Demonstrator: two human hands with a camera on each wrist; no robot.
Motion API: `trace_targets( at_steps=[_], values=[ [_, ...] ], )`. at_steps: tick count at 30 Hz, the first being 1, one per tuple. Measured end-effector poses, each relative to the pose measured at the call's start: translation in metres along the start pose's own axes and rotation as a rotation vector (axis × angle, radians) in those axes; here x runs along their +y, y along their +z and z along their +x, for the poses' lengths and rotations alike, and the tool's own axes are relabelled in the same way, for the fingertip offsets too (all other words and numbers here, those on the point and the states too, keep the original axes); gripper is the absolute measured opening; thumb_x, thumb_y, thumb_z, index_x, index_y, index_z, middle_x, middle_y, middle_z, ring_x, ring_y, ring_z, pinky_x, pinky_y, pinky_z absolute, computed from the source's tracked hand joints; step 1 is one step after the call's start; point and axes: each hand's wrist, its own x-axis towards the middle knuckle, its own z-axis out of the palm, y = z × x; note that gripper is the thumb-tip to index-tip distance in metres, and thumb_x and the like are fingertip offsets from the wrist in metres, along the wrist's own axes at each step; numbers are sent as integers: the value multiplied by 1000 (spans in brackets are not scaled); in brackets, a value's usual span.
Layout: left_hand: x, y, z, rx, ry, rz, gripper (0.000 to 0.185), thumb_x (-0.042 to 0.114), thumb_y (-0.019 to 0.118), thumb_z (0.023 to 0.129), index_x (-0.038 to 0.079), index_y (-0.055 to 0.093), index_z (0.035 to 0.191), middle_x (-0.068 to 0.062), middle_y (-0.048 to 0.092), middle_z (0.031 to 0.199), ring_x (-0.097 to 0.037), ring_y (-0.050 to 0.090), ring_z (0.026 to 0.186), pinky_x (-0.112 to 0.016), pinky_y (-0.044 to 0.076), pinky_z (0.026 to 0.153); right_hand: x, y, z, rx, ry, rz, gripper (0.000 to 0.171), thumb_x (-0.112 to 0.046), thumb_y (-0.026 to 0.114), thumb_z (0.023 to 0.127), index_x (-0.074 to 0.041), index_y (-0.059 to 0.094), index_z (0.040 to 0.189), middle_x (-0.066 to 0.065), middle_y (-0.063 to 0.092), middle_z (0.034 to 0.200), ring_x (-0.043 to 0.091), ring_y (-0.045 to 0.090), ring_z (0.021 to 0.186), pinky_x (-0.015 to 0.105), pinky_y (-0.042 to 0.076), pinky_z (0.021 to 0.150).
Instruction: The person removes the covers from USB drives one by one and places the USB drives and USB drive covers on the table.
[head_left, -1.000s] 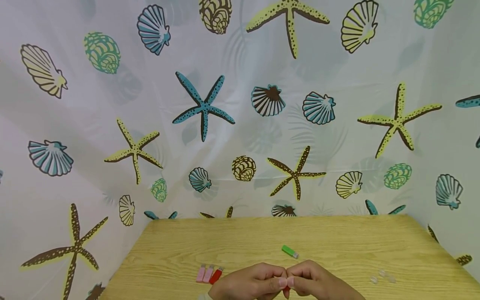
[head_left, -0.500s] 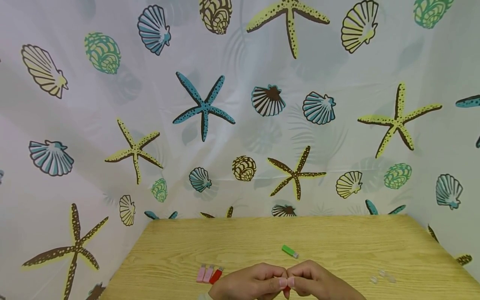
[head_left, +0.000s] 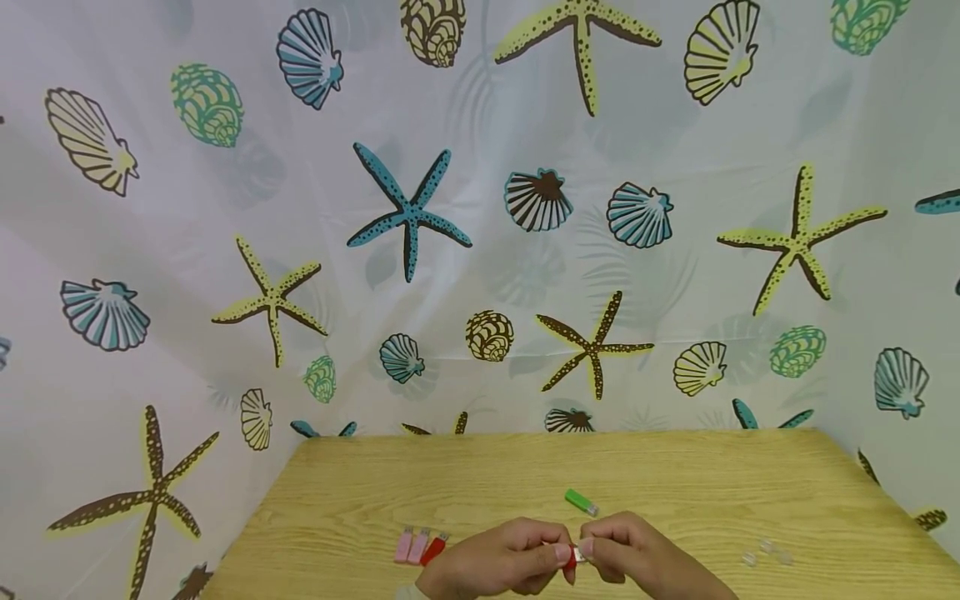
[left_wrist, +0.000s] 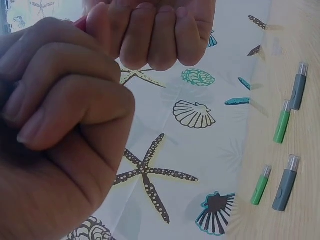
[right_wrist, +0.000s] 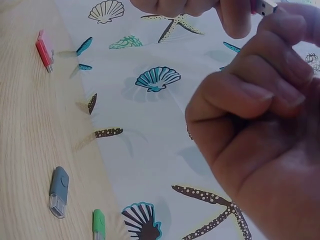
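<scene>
My left hand (head_left: 510, 557) pinches a red USB flash drive (head_left: 572, 562) between thumb and fingers. Its bare metal plug (right_wrist: 266, 7) points towards my right hand (head_left: 637, 554). There, thumb and curled fingertips pinch right at the plug's end on a clear cap, which the fingers mostly hide. Both hands are close together above the near side of the table. In the left wrist view only a sliver of red shows above the curled left fingers.
Two pink flash drives (head_left: 411, 546) and another red drive (head_left: 434, 550) lie left, plugs bare. Several clear caps (head_left: 767, 547) lie right. A green drive (head_left: 579, 501) is beyond my hands. Capped grey drives (left_wrist: 287, 184) and green drives (left_wrist: 260, 186) appear in the wrist views.
The hands were pressed together at the fingertips; the right has drawn slightly away to the right. The red drive's metal plug now shows between them.
</scene>
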Motion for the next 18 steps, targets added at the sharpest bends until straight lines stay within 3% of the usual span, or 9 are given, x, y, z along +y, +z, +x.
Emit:
trace_targets(
  at_steps=[2, 8, 13, 15, 18],
  values=[
    [0, -1, 0, 9, -7, -8, 40, 21, 30, 108, -15, 48, 106, 0, 29, 57, -10, 21, 45, -24, 21, 44, 0, -2, 0, 10, -12, 5, 33, 3, 25, 103, 3, 35, 72, 12, 22, 57, 22, 21, 48, 38, 23, 48],
    [0, -2, 1, 65, -31, -39, 38, 21, 33, 107, -15, 47, 108, 1, 31, 56, -10, 21, 43, -23, 22, 44, -3, -6, -1, 53, -34, -22, 31, 4, 25, 103, 5, 37, 74, 14, 25, 59, 26, 21, 49, 39, 23, 47],
    [2, 0, 0, 150, -79, -39, 40, 26, 40, 105, -12, 50, 108, 0, 44, 59, -8, 30, 44, -21, 29, 46, -5, -8, -2, 79, -57, -53, 31, 2, 25, 104, 9, 45, 82, 19, 32, 65, 31, 28, 54, 38, 31, 49],
    [3, 0, 0, 179, -86, -34, 40, 27, 42, 105, -11, 52, 107, -5, 50, 62, -7, 35, 46, -21, 32, 48, -6, -8, -3, 104, -53, -71, 31, 1, 26, 104, 11, 48, 85, 20, 35, 68, 32, 32, 57, 37, 36, 53],
    [3, 0, 0, 217, -83, -20, 39, 27, 44, 104, -10, 55, 106, -23, 57, 70, -7, 44, 50, -20, 34, 49, -7, -9, -3, 144, -33, -91, 31, -1, 27, 105, 11, 50, 89, 21, 36, 69, 32, 35, 60, 36, 41, 57]
  ],
)
